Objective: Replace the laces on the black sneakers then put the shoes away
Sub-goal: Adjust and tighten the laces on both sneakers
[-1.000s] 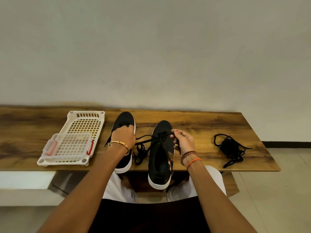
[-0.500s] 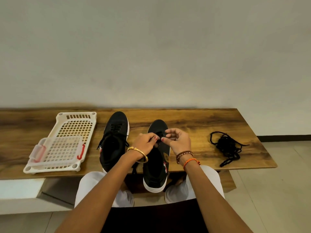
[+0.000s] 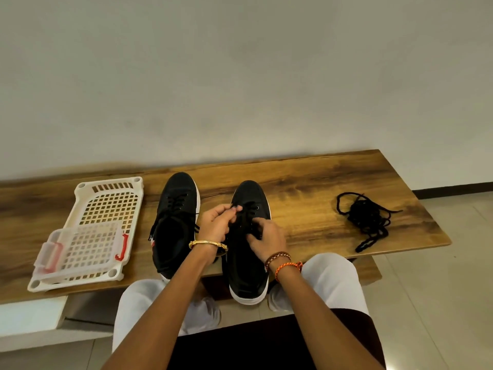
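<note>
Two black sneakers with white soles stand side by side on the wooden table. The left sneaker is laced. The right sneaker hangs its heel over the table's near edge. My left hand pinches a black lace over the right sneaker's eyelets. My right hand grips the lace lower on the same shoe's tongue. The lace itself is mostly hidden under my fingers. A loose heap of black laces lies on the table to the right.
A white perforated plastic rack with a clear lid and red clips lies at the table's left. A plain wall stands behind the table. My knees in white trousers sit under the near edge. Tiled floor lies to the right.
My left hand left the left sneaker and came over to the right sneaker. Both hands now work the lace there; the loose lace loops between the shoes are gone from view.
</note>
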